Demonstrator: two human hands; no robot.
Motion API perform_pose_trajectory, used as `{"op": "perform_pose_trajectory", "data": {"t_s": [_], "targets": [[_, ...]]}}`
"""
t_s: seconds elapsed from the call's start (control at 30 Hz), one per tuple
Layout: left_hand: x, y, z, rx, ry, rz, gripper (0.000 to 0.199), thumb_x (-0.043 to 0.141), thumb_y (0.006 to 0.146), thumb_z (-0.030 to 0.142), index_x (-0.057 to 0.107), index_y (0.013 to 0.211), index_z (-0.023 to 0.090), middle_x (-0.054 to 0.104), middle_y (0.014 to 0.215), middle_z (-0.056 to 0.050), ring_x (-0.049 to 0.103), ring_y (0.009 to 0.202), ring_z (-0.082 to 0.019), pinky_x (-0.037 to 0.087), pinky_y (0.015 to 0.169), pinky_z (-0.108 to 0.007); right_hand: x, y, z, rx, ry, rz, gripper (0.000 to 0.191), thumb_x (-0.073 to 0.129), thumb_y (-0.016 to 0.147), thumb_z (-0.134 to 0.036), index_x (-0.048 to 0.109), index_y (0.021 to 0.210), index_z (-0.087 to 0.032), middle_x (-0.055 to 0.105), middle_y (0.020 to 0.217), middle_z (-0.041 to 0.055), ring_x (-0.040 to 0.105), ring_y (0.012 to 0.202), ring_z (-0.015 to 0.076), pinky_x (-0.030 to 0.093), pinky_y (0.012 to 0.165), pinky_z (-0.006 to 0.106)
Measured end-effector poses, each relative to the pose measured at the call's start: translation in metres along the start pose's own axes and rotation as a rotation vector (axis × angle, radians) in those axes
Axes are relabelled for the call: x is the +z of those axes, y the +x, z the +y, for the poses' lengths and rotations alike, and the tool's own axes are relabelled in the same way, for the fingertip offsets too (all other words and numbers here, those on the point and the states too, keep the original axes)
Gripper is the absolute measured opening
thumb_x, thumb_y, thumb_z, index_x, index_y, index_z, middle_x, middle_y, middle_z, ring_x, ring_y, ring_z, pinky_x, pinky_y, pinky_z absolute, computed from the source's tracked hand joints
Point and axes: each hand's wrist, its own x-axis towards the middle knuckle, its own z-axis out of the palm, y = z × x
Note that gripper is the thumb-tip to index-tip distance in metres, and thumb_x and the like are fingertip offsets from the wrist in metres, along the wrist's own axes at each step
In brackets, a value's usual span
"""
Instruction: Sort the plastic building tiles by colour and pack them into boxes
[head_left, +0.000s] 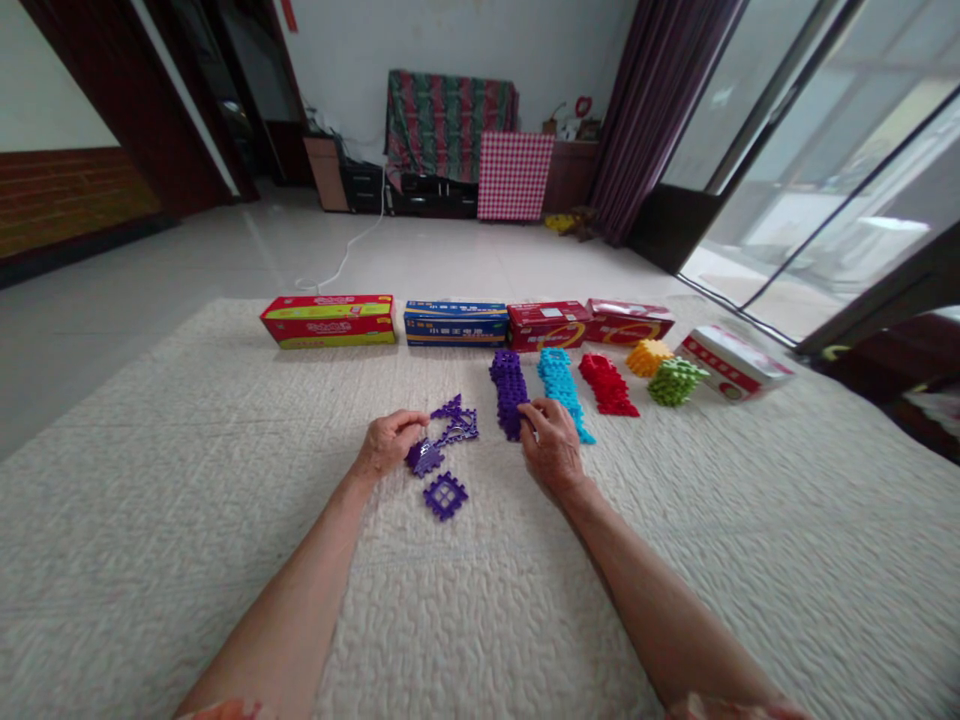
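Note:
My left hand (pixel 391 440) is closed in a pinch at the edge of a small group of loose purple interlocking plastic tiles. Among them are a solid tile (pixel 425 457) just below my fingertips and an open-framed tile (pixel 459 427). A square tile with a window pattern (pixel 446 496) lies flat nearer to me. My right hand (pixel 551 445) has its thumb and fingers closed at the side of a long row of purple tiles (pixel 508 385). Its fingers partly cover the near end of a light-blue row (pixel 559 375).
Right of these lie red tiles (pixel 607 385), yellow tiles (pixel 649 356) and green tiles (pixel 675 382). Behind stand a red-and-yellow box (pixel 330 322), a blue box (pixel 456 325), two red boxes (pixel 547 325) and a white-and-red box (pixel 735 362). All rest on a cream quilted mat (pixel 225 450).

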Motion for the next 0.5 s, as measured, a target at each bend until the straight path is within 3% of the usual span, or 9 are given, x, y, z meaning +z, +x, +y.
{"op": "perform_pose_trajectory", "data": {"t_s": [0.5], "targets": [[-0.0011,-0.0009,0.0058,-0.010,0.008,-0.003,0.027,0.055,0.075,0.028,0.074,0.091,0.017,0.075,0.092,-0.005,0.067,0.085,-0.020,0.052,0.082,-0.031,0.0020,0.0015,0.0027,-0.012,-0.008,0.015,0.023,0.053,0.086,-0.020,0.067,0.104,-0.021,0.059,0.100,0.0083,0.053,0.090,0.0229,0.044,0.082,0.039]]}}
